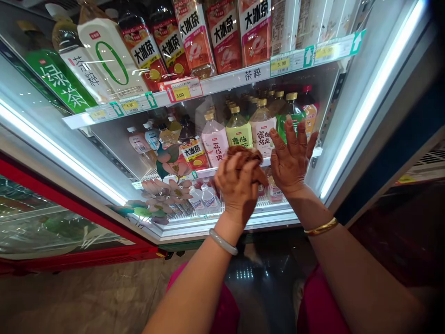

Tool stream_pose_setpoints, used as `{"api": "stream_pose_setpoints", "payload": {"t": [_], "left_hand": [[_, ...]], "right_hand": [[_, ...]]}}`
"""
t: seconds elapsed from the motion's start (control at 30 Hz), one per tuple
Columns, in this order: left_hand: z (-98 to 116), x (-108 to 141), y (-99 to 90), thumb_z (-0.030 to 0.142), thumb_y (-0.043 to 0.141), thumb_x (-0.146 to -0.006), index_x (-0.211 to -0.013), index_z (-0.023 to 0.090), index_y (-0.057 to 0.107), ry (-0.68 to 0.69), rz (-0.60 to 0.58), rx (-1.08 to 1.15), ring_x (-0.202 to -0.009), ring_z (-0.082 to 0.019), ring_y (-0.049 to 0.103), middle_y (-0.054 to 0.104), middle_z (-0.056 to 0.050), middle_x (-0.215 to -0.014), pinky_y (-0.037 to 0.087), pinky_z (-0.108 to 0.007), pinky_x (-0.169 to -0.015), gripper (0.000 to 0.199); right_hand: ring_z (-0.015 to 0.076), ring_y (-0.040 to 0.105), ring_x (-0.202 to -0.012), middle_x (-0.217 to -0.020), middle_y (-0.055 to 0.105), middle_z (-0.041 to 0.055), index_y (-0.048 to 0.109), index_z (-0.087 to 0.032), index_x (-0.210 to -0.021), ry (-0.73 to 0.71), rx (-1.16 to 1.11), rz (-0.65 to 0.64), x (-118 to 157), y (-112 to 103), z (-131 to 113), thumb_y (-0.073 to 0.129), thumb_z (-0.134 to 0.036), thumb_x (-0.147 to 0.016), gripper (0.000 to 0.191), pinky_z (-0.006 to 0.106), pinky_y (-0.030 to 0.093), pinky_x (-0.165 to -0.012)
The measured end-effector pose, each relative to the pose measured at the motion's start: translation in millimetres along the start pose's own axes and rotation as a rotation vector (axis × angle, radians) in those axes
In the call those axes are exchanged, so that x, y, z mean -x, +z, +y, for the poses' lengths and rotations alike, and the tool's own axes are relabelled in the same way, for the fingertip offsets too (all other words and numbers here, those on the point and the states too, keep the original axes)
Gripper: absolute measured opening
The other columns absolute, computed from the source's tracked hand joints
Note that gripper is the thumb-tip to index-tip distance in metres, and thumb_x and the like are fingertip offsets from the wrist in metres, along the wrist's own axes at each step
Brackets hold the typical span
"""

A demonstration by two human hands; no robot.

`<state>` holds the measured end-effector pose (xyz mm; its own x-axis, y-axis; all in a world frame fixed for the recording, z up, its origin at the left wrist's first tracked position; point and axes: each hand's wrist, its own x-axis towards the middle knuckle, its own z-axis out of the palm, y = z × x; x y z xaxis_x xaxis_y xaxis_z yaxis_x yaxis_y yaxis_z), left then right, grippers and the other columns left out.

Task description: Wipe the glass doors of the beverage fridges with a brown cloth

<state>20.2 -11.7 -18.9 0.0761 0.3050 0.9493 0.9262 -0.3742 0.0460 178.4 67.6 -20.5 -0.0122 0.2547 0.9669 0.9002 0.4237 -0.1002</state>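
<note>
My left hand [239, 185], with a pale bangle at its wrist, is closed around a bunched brown cloth [245, 153] held against the glass front of a lit drinks cooler. Some of the cloth is hidden by my fingers. To its right, my right hand [291, 160] has its fingers spread, palm toward the glass, and holds nothing. A gold bangle circles that wrist. Behind the glass, close to my hands, stand a pink-labelled bottle [214, 141], a yellow-green bottle [239, 125] and a green-labelled bottle [292, 109]. Flower decals [175, 169] mark the glass on the left.
Large tea bottles [222, 35] line the upper shelf above a price-tag strip [187, 90]. Smaller bottles [208, 195] stand on the bottom shelf. A red-framed cooler [86, 211] adjoins at left. Dark blue framing [389, 144] runs along the right, and tiled floor [104, 292] lies below.
</note>
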Motion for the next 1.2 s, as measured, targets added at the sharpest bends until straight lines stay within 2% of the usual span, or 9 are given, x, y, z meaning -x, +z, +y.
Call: {"api": "stream_pose_setpoints", "payload": {"t": [0.07,0.17,0.27,0.43,0.6,0.7,0.87,1.0,1.2], "left_hand": [[15,20,13.6,0.026,0.063,-0.085,-0.123,0.027,0.072,0.108,-0.067,-0.001,-0.135,-0.031,0.047,0.067,-0.008,-0.136,0.035,-0.046,-0.115,0.039],[23,27,21.2,0.026,0.062,-0.088,-0.127,0.024,0.07,0.117,-0.094,0.009,-0.133,-0.03,0.05,0.069,-0.009,-0.135,0.035,-0.045,-0.114,0.04],[8,4,8.4,0.024,0.058,-0.089,-0.126,0.027,0.07,0.121,-0.033,0.042,-0.133,-0.028,0.05,0.069,-0.007,-0.134,0.033,-0.043,-0.116,0.039],[-15,-22,-9.4,0.022,0.056,-0.083,-0.127,0.023,0.069,-0.116,0.069,0.027,-0.14,-0.031,0.042,0.059,-0.01,-0.145,0.029,-0.048,-0.121,0.046],[2,18,13.8,0.028,0.065,-0.09,-0.118,0.031,0.073,0.166,-0.078,-0.024,-0.132,-0.03,0.049,0.07,-0.005,-0.132,0.032,-0.047,-0.114,0.029],[3,21,16.5,0.026,0.066,-0.091,-0.114,0.032,0.074,0.25,-0.091,0.007,-0.127,-0.027,0.053,0.073,-0.004,-0.127,0.035,-0.043,-0.111,0.025],[-22,-21,-15.1,0.02,0.059,-0.084,-0.121,0.026,0.07,-0.026,0.025,0.027,-0.135,-0.03,0.045,0.062,-0.01,-0.139,0.031,-0.047,-0.118,0.04],[-32,-29,-24.9,0.016,0.056,-0.079,-0.12,0.022,0.07,-0.087,0.107,-0.005,-0.135,-0.031,0.043,0.059,-0.012,-0.139,0.03,-0.048,-0.12,0.044],[-15,10,-1.8,0.026,0.063,-0.086,-0.119,0.03,0.073,0.092,-0.075,-0.036,-0.134,-0.032,0.044,0.065,-0.009,-0.136,0.032,-0.048,-0.115,0.034]], "right_hand": [[0.0259,0.021,-0.16,-0.167,0.037,-0.0001,0.04,-0.04,-0.155,-0.003,0.0,0.005,1,1,2,0.04,-0.031,-0.104,0.052,0.067,0.011,-0.128],[0.0242,0.023,-0.159,-0.165,0.04,-0.0004,0.04,-0.041,-0.155,-0.012,0.004,0.02,1,1,2,0.04,-0.03,-0.104,0.051,0.065,0.012,-0.128],[0.0253,0.023,-0.159,-0.165,0.04,0.0008,0.038,-0.04,-0.156,-0.003,-0.002,0.014,1,-1,0,0.041,-0.031,-0.104,0.054,0.066,0.013,-0.128],[0.0234,0.016,-0.161,-0.168,0.034,-0.0013,0.029,-0.043,-0.159,-0.018,-0.034,0.032,1,-3,-1,0.043,-0.024,-0.102,0.062,0.064,0.01,-0.129],[0.023,0.014,-0.161,-0.17,0.031,-0.0011,0.03,-0.043,-0.159,-0.023,-0.047,0.023,2,-1,0,0.045,-0.025,-0.101,0.062,0.064,0.009,-0.129],[0.0222,0.014,-0.161,-0.169,0.033,-0.0001,0.03,-0.041,-0.159,-0.035,-0.036,0.051,2,1,0,0.043,-0.023,-0.101,0.062,0.064,0.01,-0.129],[0.0233,0.014,-0.161,-0.169,0.033,0.0001,0.03,-0.04,-0.159,-0.021,-0.03,0.052,0,-1,-2,0.042,-0.024,-0.1,0.062,0.064,0.011,-0.129],[0.0252,0.015,-0.161,-0.168,0.035,0.0011,0.035,-0.037,-0.158,0.018,-0.03,-0.019,3,-5,-8,0.039,-0.029,-0.102,0.057,0.066,0.009,-0.128],[0.0232,0.026,-0.158,-0.163,0.043,0.0008,0.039,-0.037,-0.157,-0.091,-0.091,-0.229,28,-5,-26,0.041,-0.037,-0.103,0.054,0.062,0.004,-0.131]]}}
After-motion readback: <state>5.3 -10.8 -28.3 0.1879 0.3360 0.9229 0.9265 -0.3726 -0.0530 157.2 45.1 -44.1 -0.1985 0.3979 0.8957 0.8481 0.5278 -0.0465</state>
